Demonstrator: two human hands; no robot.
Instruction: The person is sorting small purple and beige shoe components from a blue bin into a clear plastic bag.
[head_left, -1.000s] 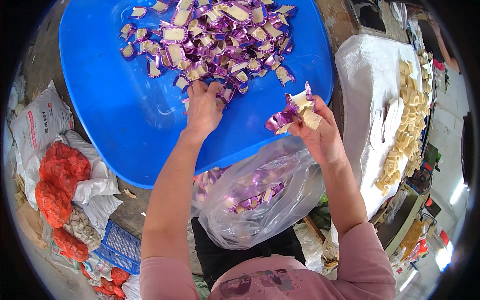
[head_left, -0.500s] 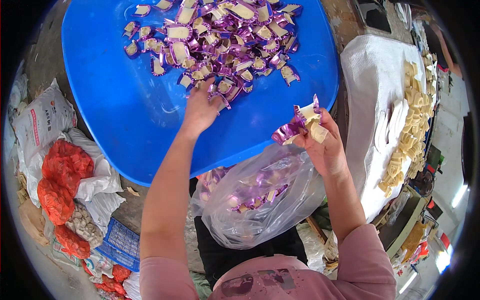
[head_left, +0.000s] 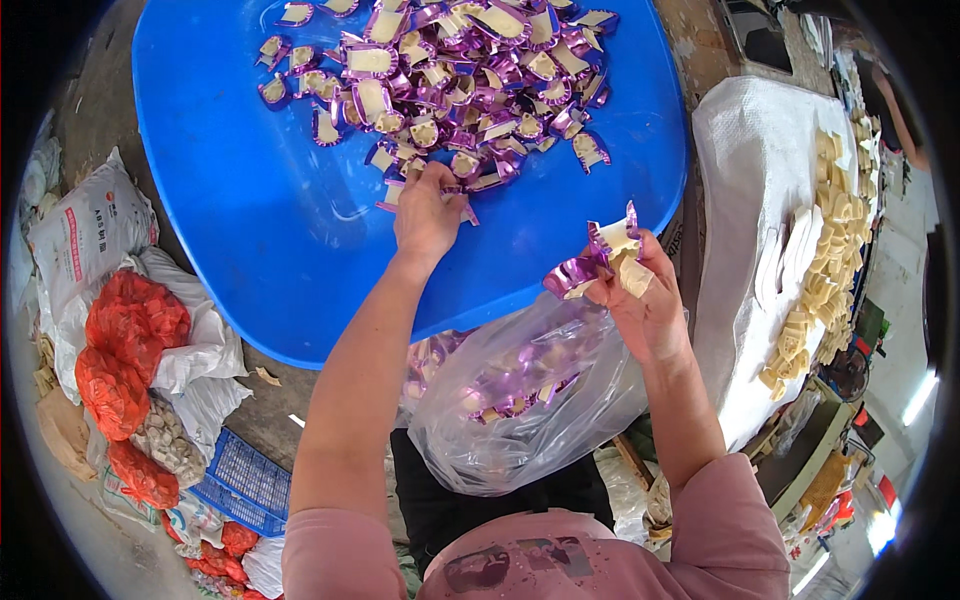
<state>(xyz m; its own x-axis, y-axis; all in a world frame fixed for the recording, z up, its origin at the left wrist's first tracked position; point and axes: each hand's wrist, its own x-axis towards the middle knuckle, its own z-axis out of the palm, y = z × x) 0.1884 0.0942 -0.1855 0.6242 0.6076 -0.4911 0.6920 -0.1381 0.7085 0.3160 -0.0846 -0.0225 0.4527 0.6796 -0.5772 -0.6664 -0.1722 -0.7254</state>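
Note:
A heap of shiny purple, curved plastic pieces with cream inner faces (head_left: 460,90) lies on a blue tabletop or tray (head_left: 250,230). At the heap's near edge my left hand (head_left: 428,218) is closed on one of these pieces, whose ends stick out on both sides of the fingers. My right hand (head_left: 650,305), raised off the blue surface's near right edge, grips a small bunch of the same purple-and-cream pieces (head_left: 614,238). Below and between my arms hangs a clear plastic bag (head_left: 530,420) with more purple pieces in it.
To the right, a white woven sack (head_left: 740,150) bears a white glove (head_left: 785,255) and many cream pieces (head_left: 835,230). Red bags (head_left: 130,330), a white printed sack (head_left: 95,230) and a blue plastic crate (head_left: 245,480) stand at the left.
My left hand has closed on a purple piece and drawn slightly back toward me at the heap's edge. My right hand keeps its bunch, nearly still. The view has shifted slightly.

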